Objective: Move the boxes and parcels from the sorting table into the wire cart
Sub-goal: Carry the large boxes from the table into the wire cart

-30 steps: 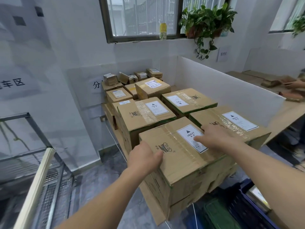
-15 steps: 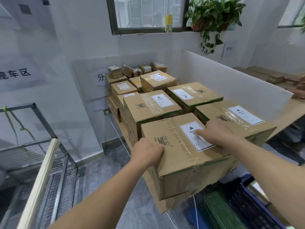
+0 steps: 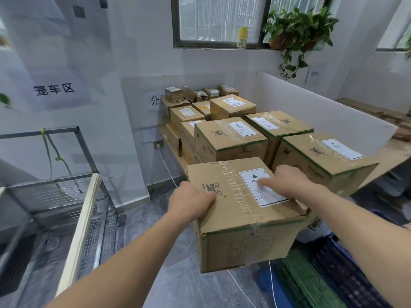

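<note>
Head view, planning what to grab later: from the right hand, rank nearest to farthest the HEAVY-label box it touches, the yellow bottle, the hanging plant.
1. HEAVY-label box: under the right hand.
2. Yellow bottle: on the windowsill, far back.
3. Hanging plant: windowsill, right of the bottle; too close to call against it.

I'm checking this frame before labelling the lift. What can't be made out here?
- Box, head view: its underside and far side are hidden, so any table contact is unclear.
- Left hand: fingertips hidden behind the box's left edge.
- Label: partly covered by the right hand; print too small.
- Wire cart: cut off at the left edge.
</note>
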